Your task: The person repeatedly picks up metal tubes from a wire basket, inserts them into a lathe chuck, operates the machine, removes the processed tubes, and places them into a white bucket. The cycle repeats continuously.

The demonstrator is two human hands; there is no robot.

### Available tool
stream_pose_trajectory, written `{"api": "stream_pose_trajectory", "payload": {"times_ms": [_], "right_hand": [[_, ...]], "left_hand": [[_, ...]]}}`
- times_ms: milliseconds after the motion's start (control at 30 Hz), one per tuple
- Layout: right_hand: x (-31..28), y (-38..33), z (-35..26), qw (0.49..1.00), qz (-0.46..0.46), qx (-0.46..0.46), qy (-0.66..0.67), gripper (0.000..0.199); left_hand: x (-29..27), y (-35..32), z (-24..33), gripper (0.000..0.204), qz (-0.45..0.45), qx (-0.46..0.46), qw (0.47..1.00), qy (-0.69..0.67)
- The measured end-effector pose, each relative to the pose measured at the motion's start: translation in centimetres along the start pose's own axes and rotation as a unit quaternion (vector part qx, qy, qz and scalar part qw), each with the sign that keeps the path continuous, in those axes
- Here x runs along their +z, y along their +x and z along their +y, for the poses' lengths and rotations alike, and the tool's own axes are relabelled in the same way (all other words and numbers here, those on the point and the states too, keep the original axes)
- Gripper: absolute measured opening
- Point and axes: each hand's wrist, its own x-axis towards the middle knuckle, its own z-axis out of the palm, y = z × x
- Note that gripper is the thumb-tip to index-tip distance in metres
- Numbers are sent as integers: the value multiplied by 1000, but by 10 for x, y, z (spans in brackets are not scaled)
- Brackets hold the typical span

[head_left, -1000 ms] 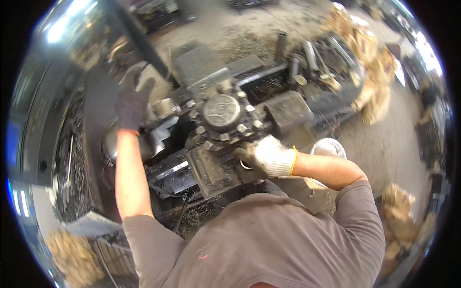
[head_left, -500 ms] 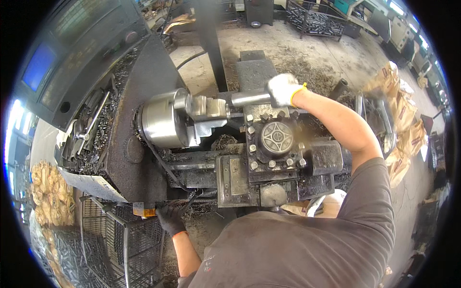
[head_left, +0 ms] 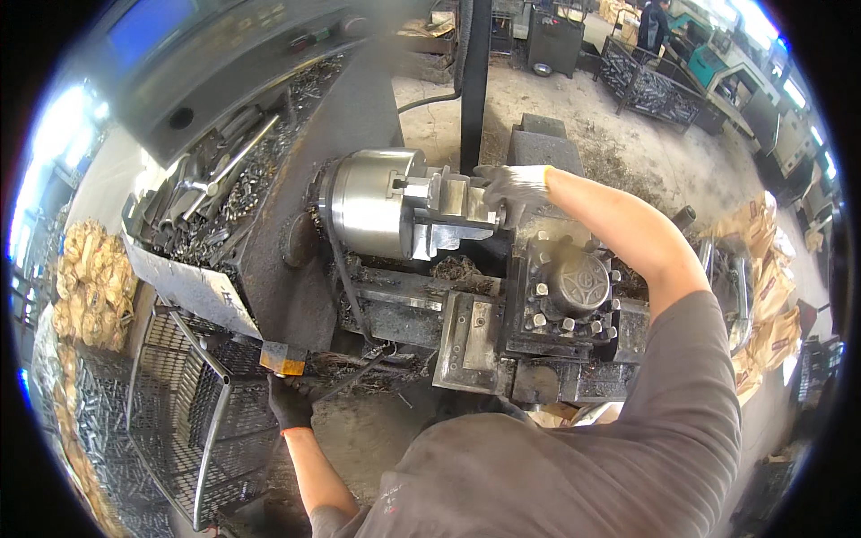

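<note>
My right hand (head_left: 520, 185), in a whitish glove with greyed fingers, reaches over to the jaws (head_left: 456, 199) of a shiny lathe chuck (head_left: 372, 202). Its fingers are smeared and point left; whether they grip anything cannot be made out. Just below them, a small round metal end (head_left: 499, 215) shows at the jaw tips. My left hand (head_left: 290, 403), in a dark glove, is low on the left, right under a yellow-and-grey box (head_left: 283, 360) on the machine's corner. A thin dark rod (head_left: 354, 375) runs from beside it toward the lathe bed; the fingers' grip is unclear.
A square tool post (head_left: 578, 285) with several bolts stands right of the chuck. Metal chips and tools fill a tray (head_left: 193, 287) at left, above a mesh cart (head_left: 211, 430). Paper sacks (head_left: 771, 332) stand at right. Far off, a person (head_left: 653, 25) stands near a metal bin (head_left: 650, 90).
The view has shifted, so the machine sits further right. My right hand has moved left to the chuck jaws; the silver cylinder it held no longer shows. My left hand stays by the yellow box.
</note>
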Motion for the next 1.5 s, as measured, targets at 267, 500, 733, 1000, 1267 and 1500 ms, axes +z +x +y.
{"api": "stream_pose_trajectory", "payload": {"times_ms": [267,500,733,1000,1267,1500], "right_hand": [[46,-133,38,908,294,-225,-198,59],[153,-279,87,777,512,-366,-13,38],[175,-301,132,815,439,-355,132,41],[178,-314,154,843,399,-320,165,34],[236,-246,108,890,255,-369,89,32],[374,-171,14,963,40,-268,-9,32]], "left_hand": [[28,-35,-11,43,138,236,944,187],[177,-111,66,39,117,668,619,397],[459,-81,193,71,51,623,514,588],[504,-106,196,83,23,537,572,620],[163,-155,-83,40,-217,385,630,639],[-278,-318,-239,58,87,-204,779,587]]}}
